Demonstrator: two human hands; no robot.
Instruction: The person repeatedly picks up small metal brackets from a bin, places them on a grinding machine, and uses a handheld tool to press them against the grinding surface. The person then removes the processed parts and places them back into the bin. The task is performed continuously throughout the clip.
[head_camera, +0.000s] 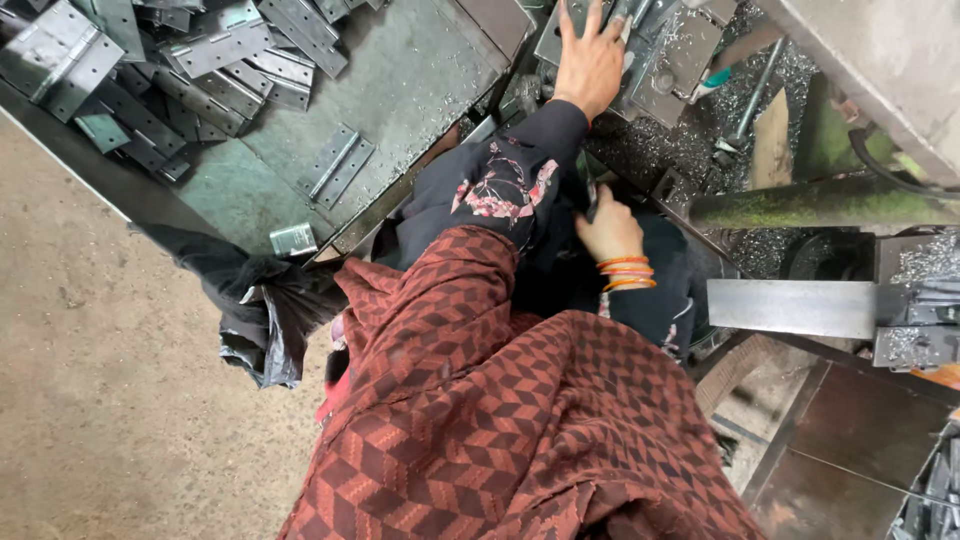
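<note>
While the left hand lies flat with fingers spread on a metal hinge plate at the bench top, pressing it steady, the right hand rests lower. Its fingers seem curled by the dark sleeve, though I cannot tell what they hold

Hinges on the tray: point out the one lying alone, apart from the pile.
The open hinge lying flat mid-tray, by itself. The others are heaped in the pile at the tray's far-left end.

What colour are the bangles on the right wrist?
Orange bangles, seen in the head view.
</note>
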